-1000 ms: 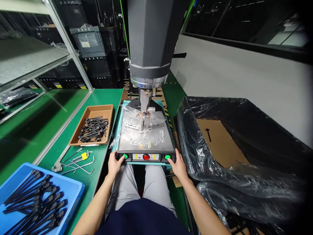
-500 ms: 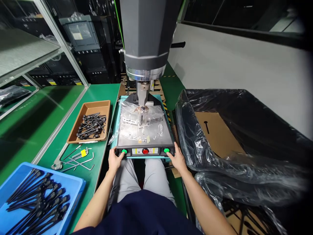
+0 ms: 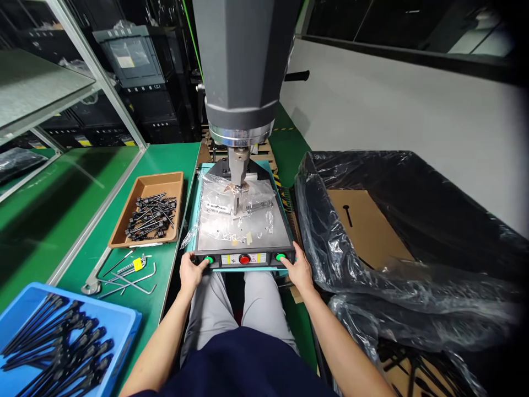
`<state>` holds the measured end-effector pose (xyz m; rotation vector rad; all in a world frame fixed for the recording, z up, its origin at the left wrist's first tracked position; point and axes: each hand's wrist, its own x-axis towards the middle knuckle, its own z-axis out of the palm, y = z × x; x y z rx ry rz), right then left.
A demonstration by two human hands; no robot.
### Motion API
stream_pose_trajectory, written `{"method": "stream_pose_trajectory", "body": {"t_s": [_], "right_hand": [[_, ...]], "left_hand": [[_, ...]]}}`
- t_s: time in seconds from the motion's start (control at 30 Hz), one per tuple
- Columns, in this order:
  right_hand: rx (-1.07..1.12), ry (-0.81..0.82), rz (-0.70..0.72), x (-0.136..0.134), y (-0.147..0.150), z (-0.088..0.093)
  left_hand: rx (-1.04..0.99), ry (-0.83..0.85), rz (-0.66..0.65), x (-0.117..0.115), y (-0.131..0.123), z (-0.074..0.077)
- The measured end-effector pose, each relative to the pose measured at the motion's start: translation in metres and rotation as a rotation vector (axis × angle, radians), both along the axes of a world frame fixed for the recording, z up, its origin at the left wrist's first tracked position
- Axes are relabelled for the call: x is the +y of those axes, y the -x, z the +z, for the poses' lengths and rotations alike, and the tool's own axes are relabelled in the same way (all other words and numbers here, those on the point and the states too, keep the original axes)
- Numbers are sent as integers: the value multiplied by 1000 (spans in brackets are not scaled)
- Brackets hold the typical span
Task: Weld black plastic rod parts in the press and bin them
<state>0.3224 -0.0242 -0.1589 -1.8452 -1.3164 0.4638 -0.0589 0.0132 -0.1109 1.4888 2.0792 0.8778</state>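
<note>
A green table runs along the left, under a metal-framed shelf, with dark crates stacked beyond it. A pale wall stands on the right. In the middle is a grey machine, its metal tip pointing down above a metal plate partly covered with clear plastic.

A blue tray at the near left holds many long black pieces. Farther off, a brown tray contains a loose heap of dark, thin pieces; hex keys and a wrench lie between the trays. On the right, a bin lined with dark plastic holds cardboard with a single black piece on it.

The left hand has its thumb on the left green button, the right hand on the right green button, both at the machine's near edge. Their fingers are against its sides; I cannot tell whether they grip.
</note>
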Motion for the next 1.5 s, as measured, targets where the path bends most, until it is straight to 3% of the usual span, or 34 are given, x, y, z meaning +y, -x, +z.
{"method": "stream_pose_trajectory", "body": {"t_s": [0.3,0.53,1.07,1.17,1.3,1.4,1.5], "right_hand": [[-13,41,31,-2,-4,-1],[224,53,154,-3,-16,-14],[340,37,131,-1,-16,-20],[384,80,117,1,-20,-19],[353,70,33,18,-25,-3],[173,-52,14,43,-20,20],[-30,-86,75,68,-4,45]], "left_hand": [[-2,9,12,-1,-1,-5],[-39,-6,-57,-2,4,-7],[-131,-42,-111,-3,12,-17],[-159,-27,-80,-9,8,-6],[-100,-302,-54,-9,-5,28],[9,-477,-128,10,-12,53],[161,-444,-169,42,-12,61]]}}
